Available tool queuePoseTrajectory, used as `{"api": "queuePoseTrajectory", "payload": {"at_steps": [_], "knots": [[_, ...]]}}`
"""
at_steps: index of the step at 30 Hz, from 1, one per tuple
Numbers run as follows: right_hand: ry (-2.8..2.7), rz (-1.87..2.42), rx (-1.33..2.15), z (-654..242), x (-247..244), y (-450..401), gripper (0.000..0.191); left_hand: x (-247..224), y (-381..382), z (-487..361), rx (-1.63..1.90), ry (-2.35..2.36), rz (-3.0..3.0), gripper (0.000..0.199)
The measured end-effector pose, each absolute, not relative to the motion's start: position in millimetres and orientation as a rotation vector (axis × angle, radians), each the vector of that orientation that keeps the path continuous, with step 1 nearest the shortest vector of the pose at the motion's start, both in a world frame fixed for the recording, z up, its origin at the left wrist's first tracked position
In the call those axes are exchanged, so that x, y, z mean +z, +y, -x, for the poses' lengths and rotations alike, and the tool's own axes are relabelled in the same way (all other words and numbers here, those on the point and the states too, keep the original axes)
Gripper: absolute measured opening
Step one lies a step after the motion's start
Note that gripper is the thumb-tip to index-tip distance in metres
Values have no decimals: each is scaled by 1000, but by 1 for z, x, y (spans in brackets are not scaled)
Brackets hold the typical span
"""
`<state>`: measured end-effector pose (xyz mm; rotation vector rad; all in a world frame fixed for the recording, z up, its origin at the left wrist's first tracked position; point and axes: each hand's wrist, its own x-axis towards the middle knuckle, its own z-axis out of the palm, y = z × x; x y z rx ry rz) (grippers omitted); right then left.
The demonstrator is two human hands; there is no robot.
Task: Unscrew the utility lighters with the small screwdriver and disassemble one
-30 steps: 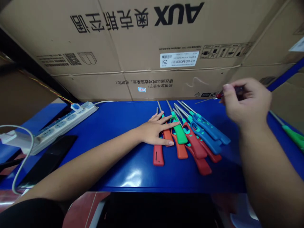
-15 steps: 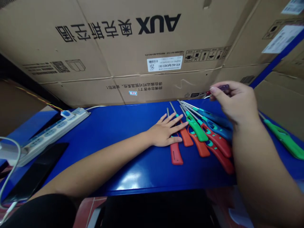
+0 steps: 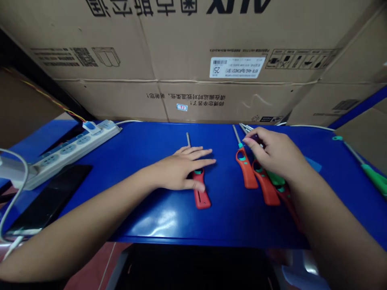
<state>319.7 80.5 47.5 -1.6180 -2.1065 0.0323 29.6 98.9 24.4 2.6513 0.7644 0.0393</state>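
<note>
My left hand [image 3: 178, 167] lies palm down with fingers spread over a red long-nosed gas lighter [image 3: 202, 197]. The lighter's metal tube and lower handle show; its middle is under my hand. Closed in a pinch, my right hand [image 3: 275, 153] holds a small dark purple thing [image 3: 256, 139] whose kind I cannot make out. Below that hand lie several more lighters, partly covered by my hand and forearm. An orange lighter [image 3: 248, 171] is just left of it, and another orange-red lighter [image 3: 269, 193] lies under it.
A green lighter [image 3: 373, 177] lies at the right edge of the blue table [image 3: 145, 145]. A white power strip [image 3: 68, 153] and a black phone [image 3: 51, 197] are on the left. A large cardboard box [image 3: 121, 98] stands along the back.
My left hand has slid left with the red lighter, away from the orange ones. My right hand has moved left and down over the lighters, still pinching the purple thing. The view has shifted.
</note>
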Motion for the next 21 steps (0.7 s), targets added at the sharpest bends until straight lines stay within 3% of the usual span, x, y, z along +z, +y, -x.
{"api": "queuePoseTrajectory", "payload": {"at_steps": [2,5,7,12,16,21], "knots": [[-2104,1670,-15,-328,46,85,24,32,100,-21,6,525,-2641,76],[-2126,1730,-44,-336,47,88,25,33,98,-16,73,478,-2659,44],[-2136,1781,-64,-339,48,89,25,26,95,-18,139,564,-2678,35],[-2039,1669,-165,-327,59,73,25,7,95,-28,250,712,-2597,46],[-1903,1255,135,-289,69,48,19,3,93,-30,264,811,-2530,50],[-2136,1084,148,-260,65,38,16,4,88,-28,270,839,-2527,51]]}}
